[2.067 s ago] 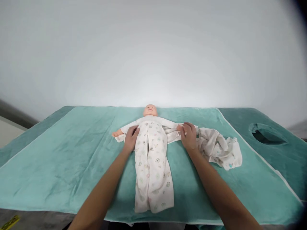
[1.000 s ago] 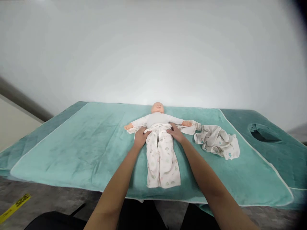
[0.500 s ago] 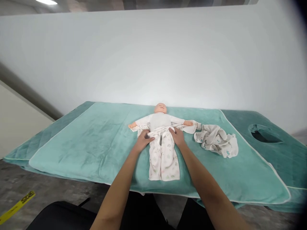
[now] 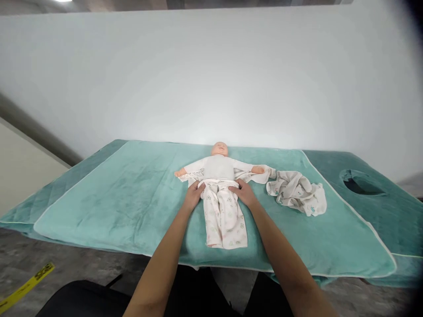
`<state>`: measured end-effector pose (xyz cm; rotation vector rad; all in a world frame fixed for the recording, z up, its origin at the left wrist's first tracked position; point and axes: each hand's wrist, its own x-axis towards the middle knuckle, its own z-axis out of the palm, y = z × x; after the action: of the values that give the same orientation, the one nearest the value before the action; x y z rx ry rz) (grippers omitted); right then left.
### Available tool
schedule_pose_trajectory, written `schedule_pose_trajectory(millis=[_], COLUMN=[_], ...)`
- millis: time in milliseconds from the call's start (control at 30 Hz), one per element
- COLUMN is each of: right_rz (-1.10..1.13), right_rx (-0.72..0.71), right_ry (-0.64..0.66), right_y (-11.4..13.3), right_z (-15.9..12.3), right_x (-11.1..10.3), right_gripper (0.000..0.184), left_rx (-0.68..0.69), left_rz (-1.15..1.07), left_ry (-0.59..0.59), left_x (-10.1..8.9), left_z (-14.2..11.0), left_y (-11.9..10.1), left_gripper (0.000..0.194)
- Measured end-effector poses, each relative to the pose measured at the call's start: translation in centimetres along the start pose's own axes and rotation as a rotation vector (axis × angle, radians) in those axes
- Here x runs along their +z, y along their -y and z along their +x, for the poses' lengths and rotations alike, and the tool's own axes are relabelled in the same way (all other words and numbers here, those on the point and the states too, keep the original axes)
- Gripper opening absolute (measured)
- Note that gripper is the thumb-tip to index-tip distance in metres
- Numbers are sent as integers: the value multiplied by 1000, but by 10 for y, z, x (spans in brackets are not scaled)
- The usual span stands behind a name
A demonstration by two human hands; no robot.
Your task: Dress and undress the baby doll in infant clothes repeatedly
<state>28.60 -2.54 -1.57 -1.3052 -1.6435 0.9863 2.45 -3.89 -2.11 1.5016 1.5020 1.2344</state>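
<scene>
A baby doll [image 4: 220, 166] lies on its back on a green bed cover, arms spread to both sides, in a white long-sleeved top. Printed white baby pants [image 4: 226, 220] cover its legs, the waistband now at the lower belly. My left hand [image 4: 194, 193] grips the waistband at its left side, thumb on top. At the right side my right hand [image 4: 243, 192] pinches the same waistband, thumb over the front. Under the doll's arms lies an opened printed garment [image 4: 261, 176], its middle hidden beneath the body.
A crumpled printed white cloth [image 4: 297, 192] lies to the right of the doll. Farther right the bed [image 4: 390, 211] has a face hole [image 4: 361, 182]. A white wall [image 4: 211, 75] stands behind. A black seat [image 4: 82, 299] and yellow floor tape [image 4: 26, 288] are at lower left.
Both hands went from the doll's side and its arm to the pants' waistband. The waistband has come down from the chest to the lower belly, baring the white top. The camera view has shifted.
</scene>
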Motion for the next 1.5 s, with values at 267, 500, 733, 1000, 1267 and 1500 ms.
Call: schedule_pose_trajectory(millis=[267, 500, 733, 1000, 1267, 1500], right_rz=[-3, 140, 12, 23, 140, 33], right_rx=[-27, -33, -65, -40, -9, -60], right_ry=[-44, 107, 83, 5, 70, 202], right_y=[-2, -5, 6, 2, 6, 15], right_z=[-4, -20, -43, -47, -49, -78], right_x=[3, -4, -5, 0, -8, -8], right_gripper=[36, 53, 34, 27, 34, 51], left_rx=[2, 34, 0, 9, -48, 13], left_rz=[32, -3, -79, 21, -66, -77], left_ry=[27, 132, 121, 33, 64, 324], left_x=[-2, -8, -7, -1, 1, -11], left_z=[-7, -31, -45, -58, -71, -96], left_y=[-9, -6, -2, -9, -19, -27], left_gripper=[34, 45, 47, 33, 44, 99])
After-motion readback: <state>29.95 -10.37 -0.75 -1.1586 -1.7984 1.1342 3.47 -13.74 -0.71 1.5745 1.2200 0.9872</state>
